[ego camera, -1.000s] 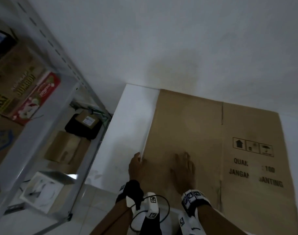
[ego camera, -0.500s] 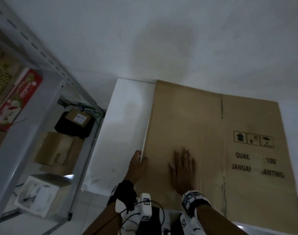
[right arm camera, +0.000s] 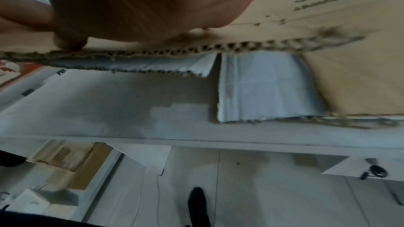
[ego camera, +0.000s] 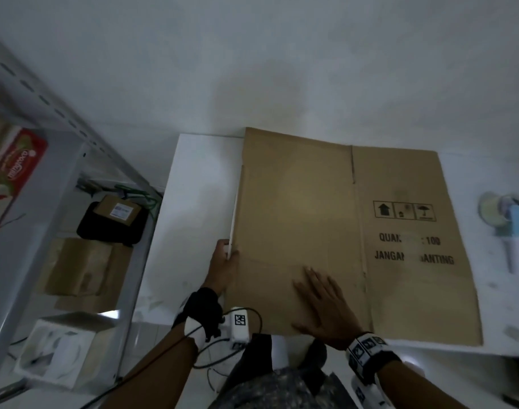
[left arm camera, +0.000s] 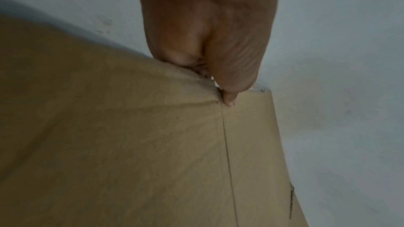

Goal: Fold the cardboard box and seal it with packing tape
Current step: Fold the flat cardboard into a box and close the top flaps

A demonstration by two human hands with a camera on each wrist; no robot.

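A flattened brown cardboard box [ego camera: 326,225] with black printed symbols and lettering lies on a white table [ego camera: 199,184] against the wall. My left hand [ego camera: 224,261] pinches the box's left edge, thumb on top; the left wrist view shows the thumb [left arm camera: 229,82] pressing the cardboard box [left arm camera: 131,144] at a crease. My right hand [ego camera: 323,305] lies flat, fingers spread, on the box's near part. In the right wrist view the palm [right arm camera: 153,1] presses the cardboard box [right arm camera: 349,58] near its corrugated edge. A tape dispenser [ego camera: 515,231] sits blurred at the far right.
A grey metal shelf rack [ego camera: 46,202] stands left of the table with cartons [ego camera: 78,270], a black bag [ego camera: 110,225] and a white box [ego camera: 57,349] below. The white wall [ego camera: 282,69] is right behind the box. The tiled floor [right arm camera: 240,187] lies under the table's front edge.
My right hand has slid back toward me and to the right across the box. The left hand stays on the left edge. The head view has shifted, bringing the tape dispenser in at right.
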